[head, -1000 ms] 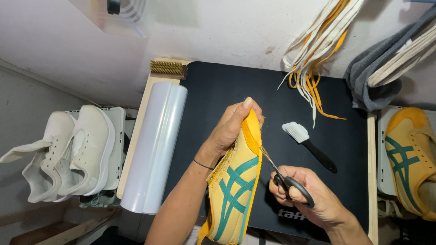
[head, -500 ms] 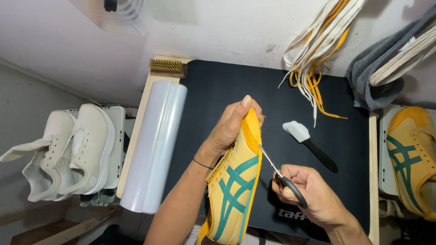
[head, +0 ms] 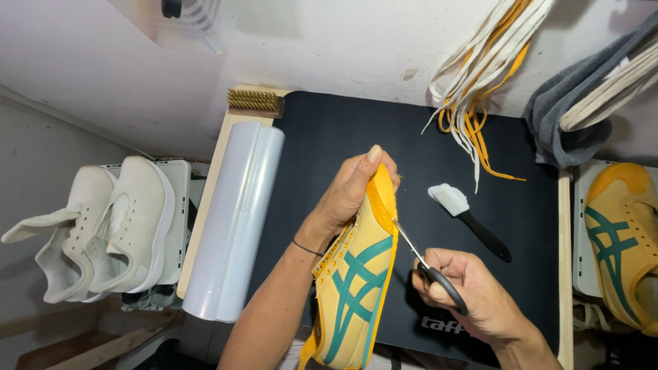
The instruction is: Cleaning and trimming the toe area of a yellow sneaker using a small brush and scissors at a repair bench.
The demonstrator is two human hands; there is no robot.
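A grey tray (head: pixel 179 205) at far left holds a pair of white sneakers (head: pixel 103 229). The left hand (head: pixel 356 188) clenches the yellow shoe (head: pixel 356 281) (teal stripes) above the black mat (head: pixel 329 137), its long axis near vertical, toe up. The right hand (head: pixel 473 298) grips scissors (head: pixel 428 270), which have edged lower since, tips touching the shoe's edge.

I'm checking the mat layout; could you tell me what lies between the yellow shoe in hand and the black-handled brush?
Head view: only bare black mat between yellow shoe and brush.
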